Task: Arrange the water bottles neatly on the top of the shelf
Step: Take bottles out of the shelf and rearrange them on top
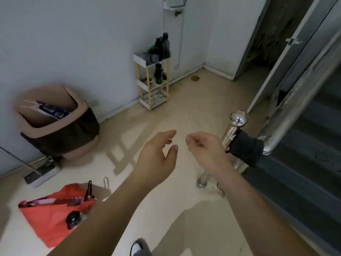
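A small white shelf (145,85) with yellow posts stands against the far wall, well beyond my hands. Several dark water bottles (162,46) crowd its top tier, some upright and some lying down. Another dark bottle (158,73) stands on the middle tier. My left hand (156,157) hovers over the floor in the middle of the view, fingers spread and empty. My right hand (203,148) is close beside it, fingers loosely curled with nothing in them.
A tan and brown bin (57,124) with rubbish stands at the left wall. A red bag (49,211) lies on the floor at lower left. A chrome stair post (234,130) and railing stand at right beside dark stairs. A power strip (42,174) lies near the bin.
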Tool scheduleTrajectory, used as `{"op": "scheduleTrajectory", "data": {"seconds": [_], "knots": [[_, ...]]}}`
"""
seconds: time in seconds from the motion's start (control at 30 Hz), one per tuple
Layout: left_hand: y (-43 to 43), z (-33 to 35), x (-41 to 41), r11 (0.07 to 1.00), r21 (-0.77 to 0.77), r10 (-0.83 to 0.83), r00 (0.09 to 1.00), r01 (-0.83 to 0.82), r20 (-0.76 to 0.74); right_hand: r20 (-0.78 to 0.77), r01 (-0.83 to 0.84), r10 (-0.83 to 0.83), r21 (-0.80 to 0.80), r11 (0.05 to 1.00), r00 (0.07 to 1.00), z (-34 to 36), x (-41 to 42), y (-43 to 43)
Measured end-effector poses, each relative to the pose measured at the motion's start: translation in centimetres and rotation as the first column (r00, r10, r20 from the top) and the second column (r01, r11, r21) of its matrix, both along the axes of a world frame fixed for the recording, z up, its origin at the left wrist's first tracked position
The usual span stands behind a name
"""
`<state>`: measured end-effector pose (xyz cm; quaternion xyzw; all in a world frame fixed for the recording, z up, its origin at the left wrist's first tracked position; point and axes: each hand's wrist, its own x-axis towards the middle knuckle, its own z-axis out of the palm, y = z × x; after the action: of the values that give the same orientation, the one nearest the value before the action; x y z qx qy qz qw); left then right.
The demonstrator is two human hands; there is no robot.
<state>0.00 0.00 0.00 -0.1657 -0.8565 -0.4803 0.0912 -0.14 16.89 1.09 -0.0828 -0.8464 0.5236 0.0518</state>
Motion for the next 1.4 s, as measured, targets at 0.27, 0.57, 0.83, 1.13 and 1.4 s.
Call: {"op": "scheduleTrajectory", "data": {"seconds": [0.27, 0.57, 0.83, 1.13, 1.4], "knots": [[-4.2, -3.0, -18.7, 0.993, -0.014, 0.116, 0.983, -0.115, 0.14, 0.152, 0.033, -0.012, -0.139, 0.99, 0.988, -1.8, -19.3, -3.9], [-0.6, -1.1, -39.8, 0.996, 0.064, 0.047, 0.962, -0.066, 0.269, 0.195, 0.215, -0.171, -0.232, 0.949, 0.966, 2.2, -38.8, -1.0], [4.7, -3.3, -58.7, 0.988, 0.105, 0.058, 0.91, -0.11, 0.41, 0.269, 0.284, -0.207, -0.292, 0.913, 0.941, -1.1, -56.8, 3.8], [3.7, -3.4, -79.2, 0.952, 0.036, 0.25, 0.845, -0.303, 0.473, 0.367, 0.142, 0.001, -0.364, 0.921, 0.93, -2.9, -81.5, 2.9], [1.7, -6.7, -100.7, 0.943, 0.072, 0.234, 0.799, -0.326, 0.554, 0.397, 0.156, -0.001, -0.36, 0.92, 0.918, -4.7, -103.2, 0.6]]}}
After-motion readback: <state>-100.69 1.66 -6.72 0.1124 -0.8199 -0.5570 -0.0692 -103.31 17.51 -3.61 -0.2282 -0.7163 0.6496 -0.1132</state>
